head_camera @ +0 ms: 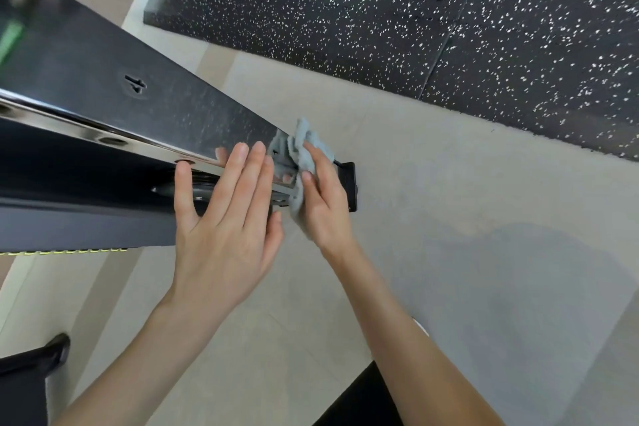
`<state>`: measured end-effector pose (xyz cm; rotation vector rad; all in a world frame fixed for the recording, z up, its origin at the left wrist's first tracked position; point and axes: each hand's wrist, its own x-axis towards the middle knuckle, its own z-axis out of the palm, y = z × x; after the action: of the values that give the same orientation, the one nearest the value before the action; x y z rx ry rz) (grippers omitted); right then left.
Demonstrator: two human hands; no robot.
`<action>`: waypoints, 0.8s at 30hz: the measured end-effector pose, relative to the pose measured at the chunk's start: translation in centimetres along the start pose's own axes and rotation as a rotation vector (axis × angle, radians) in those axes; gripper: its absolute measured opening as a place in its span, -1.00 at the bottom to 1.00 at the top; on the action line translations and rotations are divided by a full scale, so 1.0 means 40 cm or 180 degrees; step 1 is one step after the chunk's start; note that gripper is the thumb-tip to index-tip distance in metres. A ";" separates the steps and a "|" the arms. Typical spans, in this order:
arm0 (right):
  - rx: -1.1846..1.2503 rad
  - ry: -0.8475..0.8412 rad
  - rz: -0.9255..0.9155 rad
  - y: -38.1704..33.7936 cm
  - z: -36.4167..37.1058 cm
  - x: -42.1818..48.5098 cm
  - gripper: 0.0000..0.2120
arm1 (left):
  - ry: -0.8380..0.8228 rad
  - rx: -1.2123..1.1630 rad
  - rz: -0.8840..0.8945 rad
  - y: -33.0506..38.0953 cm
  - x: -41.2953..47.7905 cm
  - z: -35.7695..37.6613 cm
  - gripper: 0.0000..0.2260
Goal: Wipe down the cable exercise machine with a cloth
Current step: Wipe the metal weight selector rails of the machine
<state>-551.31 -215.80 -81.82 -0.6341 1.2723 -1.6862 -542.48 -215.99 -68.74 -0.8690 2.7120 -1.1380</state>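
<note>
Wiping the low end of the machine's post point(166, 104), head view only.
Right hand point(326, 207) grips the cloth point(304, 149) bunched between thumb and fingers and presses it on the post just above the black foot point(350, 183). Left hand point(224, 218) lies flat beside it on the chrome edge, fingers straight, holding nothing. Hands are close but not touching. The cloth looks soft, light and limp, so keep it wadded in the palm or it will flop. The post looks rigid, glossy and probably slick, so brace with a flat palm and don't grab the edge.
</note>
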 end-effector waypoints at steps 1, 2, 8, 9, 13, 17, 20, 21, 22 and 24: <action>-0.0018 0.0038 0.0123 0.020 -0.005 0.002 -0.57 | 0.0006 -0.0002 0.0002 -0.003 0.000 -0.004 -0.54; 0.0012 0.0086 0.0313 0.035 -0.013 0.005 -0.56 | 0.0007 0.0007 0.0006 -0.007 -0.001 -0.009 -0.54; 0.0144 0.0200 0.0727 -0.015 0.000 0.014 -0.63 | -0.0026 0.0082 0.0064 -0.039 0.001 -0.050 -0.53; 0.0126 0.0171 0.0562 -0.043 0.013 0.012 -0.61 | -0.0028 0.0087 0.0060 -0.047 0.003 -0.059 -0.54; 0.0118 -0.0058 0.0118 -0.162 0.062 -0.007 -0.52 | 0.0084 -0.0031 -0.0049 -0.079 0.016 -0.097 -0.56; 0.0028 -0.0463 -0.0398 -0.270 0.081 -0.021 -0.55 | 0.0222 -0.0123 -0.0176 -0.119 0.038 -0.140 -0.58; -0.0008 -0.0413 -0.0473 -0.259 0.080 -0.022 -0.58 | 0.0227 -0.0077 -0.0152 -0.144 0.044 -0.159 -0.57; -0.0036 -0.0333 -0.0420 -0.244 0.077 -0.022 -0.59 | 0.0202 -0.0059 -0.0109 -0.150 0.042 -0.162 -0.56; -0.0051 -0.0239 -0.0326 -0.229 0.073 -0.022 -0.59 | 0.0173 -0.0038 -0.0058 -0.154 0.040 -0.165 -0.56; 0.0008 -0.0073 0.0024 -0.197 0.069 -0.014 -0.60 | 0.0127 0.0029 0.0031 -0.161 0.037 -0.168 -0.56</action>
<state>-551.56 -216.11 -73.46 -0.6446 1.2548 -1.6695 -542.54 -216.17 -59.32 -0.8397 2.7373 -1.1775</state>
